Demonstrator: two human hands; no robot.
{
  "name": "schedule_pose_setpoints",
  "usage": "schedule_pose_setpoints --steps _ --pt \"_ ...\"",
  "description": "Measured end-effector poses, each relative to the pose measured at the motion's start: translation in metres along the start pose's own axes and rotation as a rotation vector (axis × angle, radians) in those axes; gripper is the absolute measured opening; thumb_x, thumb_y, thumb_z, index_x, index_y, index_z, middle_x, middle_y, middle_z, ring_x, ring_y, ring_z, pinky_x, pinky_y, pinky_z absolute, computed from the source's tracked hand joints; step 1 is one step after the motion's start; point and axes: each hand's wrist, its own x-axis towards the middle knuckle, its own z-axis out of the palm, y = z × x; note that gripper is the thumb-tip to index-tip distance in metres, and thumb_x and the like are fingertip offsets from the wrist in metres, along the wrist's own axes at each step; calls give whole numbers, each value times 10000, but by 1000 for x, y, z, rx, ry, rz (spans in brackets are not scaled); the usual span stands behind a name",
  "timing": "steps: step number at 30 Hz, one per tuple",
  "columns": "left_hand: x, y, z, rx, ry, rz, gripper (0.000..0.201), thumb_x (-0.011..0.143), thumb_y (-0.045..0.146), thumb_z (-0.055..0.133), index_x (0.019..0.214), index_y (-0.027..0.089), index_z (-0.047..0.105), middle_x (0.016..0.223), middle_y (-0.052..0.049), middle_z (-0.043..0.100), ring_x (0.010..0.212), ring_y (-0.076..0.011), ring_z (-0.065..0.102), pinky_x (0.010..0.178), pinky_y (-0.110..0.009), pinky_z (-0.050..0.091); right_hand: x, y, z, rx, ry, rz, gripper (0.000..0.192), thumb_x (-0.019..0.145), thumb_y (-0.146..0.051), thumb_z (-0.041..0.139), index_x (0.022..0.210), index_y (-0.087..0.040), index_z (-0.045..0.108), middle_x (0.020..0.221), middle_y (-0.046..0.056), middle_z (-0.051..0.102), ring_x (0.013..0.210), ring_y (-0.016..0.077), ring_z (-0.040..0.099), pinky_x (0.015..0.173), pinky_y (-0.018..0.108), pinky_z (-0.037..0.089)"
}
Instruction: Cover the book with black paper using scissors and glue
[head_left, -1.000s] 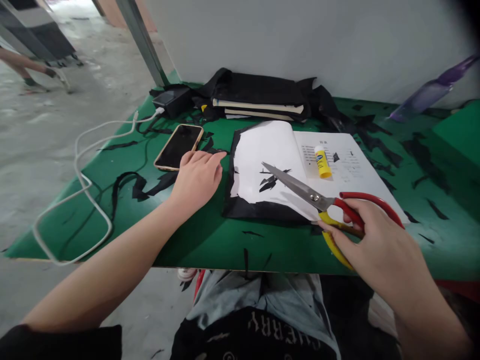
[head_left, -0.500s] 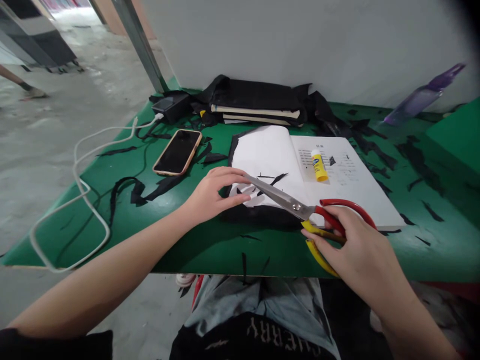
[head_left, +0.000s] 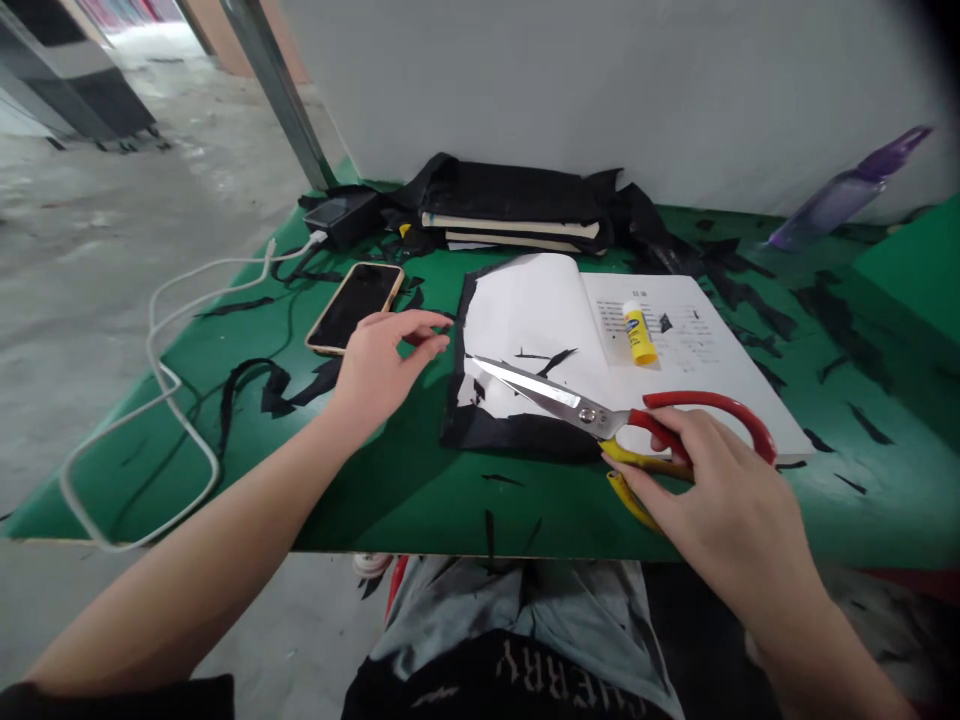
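Observation:
Thick metal scissors [head_left: 559, 392], with one red handle and one yellow, are in my right hand [head_left: 724, 490], its fingers and thumb around the handles. The blades look nearly closed and point left over an open book [head_left: 517, 300]. Black material [head_left: 517, 430] edges the book's left page along its left and bottom sides. My left hand [head_left: 379, 365] is just left of the book, thumb and index tips close together but apart near the black edge. Dark scraps [head_left: 559, 360] lie on the left page. A yellow glue stick [head_left: 639, 333] lies on the right page.
A phone [head_left: 356, 308] lies beyond my left hand. A white cable [head_left: 161, 365] loops across the green table [head_left: 360, 500] from a black device [head_left: 341, 215]. Books under black material [head_left: 517, 190] stand against the wall. A purple bottle [head_left: 840, 200] is at the back right. Black scraps are scattered about.
My left hand has drawn left off the page, its thumb and index closer together. The scissor blades have come away from its fingers and sit slightly lower. A leg at the far left is gone from view.

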Motion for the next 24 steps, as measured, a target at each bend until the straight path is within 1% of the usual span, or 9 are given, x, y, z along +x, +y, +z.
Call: schedule_pose_setpoints --steps 3,5,7,11,13,15,18,20,24 --pt "0 -6 3 133 -11 88 253 914 289 468 984 197 693 1048 -81 679 1020 -247 599 1007 -468 386 0 2 -1 -53 61 -67 289 832 -312 608 1059 -145 544 915 88 676 830 206 647 632 279 494" --pt "-3 -8 7 213 -19 130 331 929 233 383 1109 174 654 1273 -134 559 1194 -295 497 997 -508 382 -1 2 -2 -75 82 -113 268 832 -266 612 1054 -134 541 930 102 672 850 211 641 689 299 498" --pt "-5 -8 11 272 -26 140 350 921 235 383 1157 174 634 1344 -148 486 1269 -334 412 984 -543 379 -2 3 -2 -89 102 -149 261 832 -247 610 1056 -135 538 925 108 669 849 222 636 714 327 496" --pt "-6 -4 11 185 -68 160 273 903 327 482 815 211 713 1068 -73 627 1082 -268 546 1024 -523 356 -3 6 -1 -114 119 -194 246 827 -241 611 1040 -138 543 899 115 671 829 243 632 712 363 473" --pt "-6 1 8 38 -54 188 204 871 343 549 893 219 709 1058 -61 615 1035 -231 568 1003 -462 404 -3 7 -1 -146 129 -201 229 825 -240 613 1023 -145 549 894 112 676 814 244 635 728 374 456" --pt "-6 7 4 -130 -83 196 221 862 356 569 997 230 691 1079 -60 604 1034 -213 571 957 -402 453 -3 8 -1 -180 147 -197 213 829 -245 603 1021 -166 556 898 99 685 798 238 641 752 383 441" --pt "-7 14 0 -358 -262 154 231 895 371 519 918 246 712 1022 -46 631 999 -197 591 916 -364 481 -4 8 -1 -204 166 -189 214 831 -251 599 1031 -185 565 905 86 695 792 234 648 780 390 427" --pt "-8 17 1 -440 -354 144 198 861 379 572 871 252 724 1017 -45 636 1010 -207 591 930 -374 476 -3 7 -2 -206 173 -196 222 825 -246 609 1034 -182 571 906 87 696 801 237 649 786 391 424" --pt "-11 18 6 -461 -371 147 118 777 357 673 817 261 729 1023 -39 638 1027 -219 584 980 -410 444 -2 6 -3 -216 192 -227 230 813 -220 629 1029 -161 573 899 102 694 817 241 644 791 390 422"
